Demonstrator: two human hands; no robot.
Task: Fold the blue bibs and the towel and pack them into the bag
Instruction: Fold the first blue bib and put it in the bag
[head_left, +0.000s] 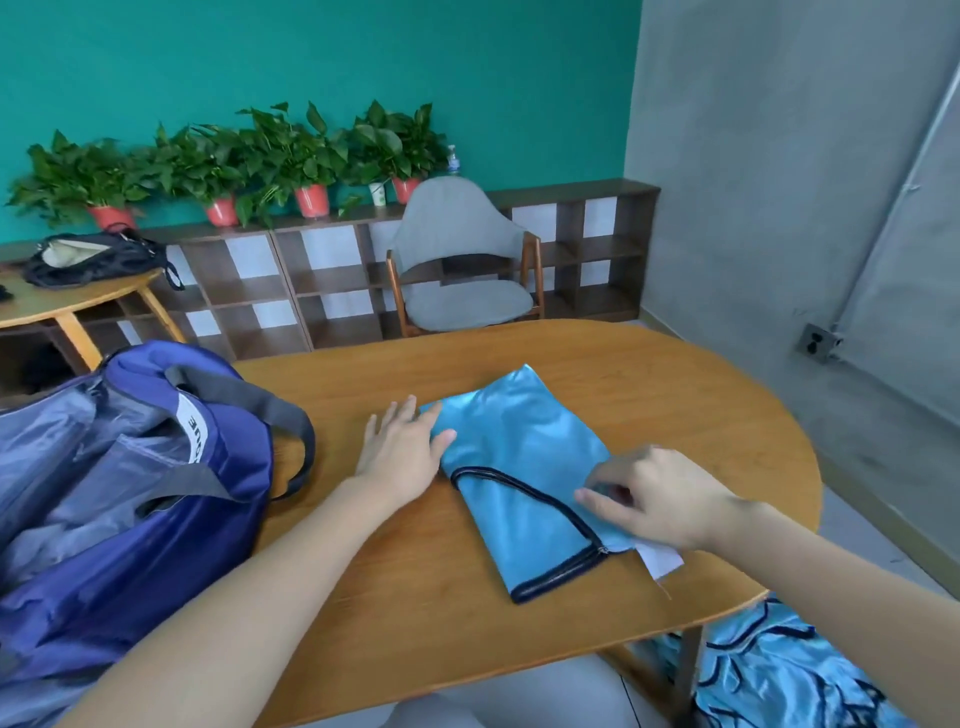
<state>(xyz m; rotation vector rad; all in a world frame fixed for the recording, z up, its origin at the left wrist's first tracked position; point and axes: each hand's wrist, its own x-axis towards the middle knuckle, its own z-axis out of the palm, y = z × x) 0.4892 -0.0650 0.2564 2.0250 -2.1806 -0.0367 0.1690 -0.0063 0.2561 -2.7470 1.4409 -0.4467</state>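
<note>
A shiny light-blue bib (519, 457) with dark trim lies folded lengthwise on the wooden table (675, 395). My left hand (402, 447) rests flat with straight fingers on the bib's left edge. My right hand (660, 499) pinches the bib's right edge near a white tag (662, 558). A large blue bag (130, 493) with grey handles stands open on the table's left side. More blue bibs (789, 670) lie in a heap below the table's right edge. I see no towel.
A grey chair (462, 260) stands behind the table, in front of a low shelf (322, 291) with potted plants (291, 156). A second round table (67, 306) at far left carries a black bag (88, 257). A grey wall is on the right.
</note>
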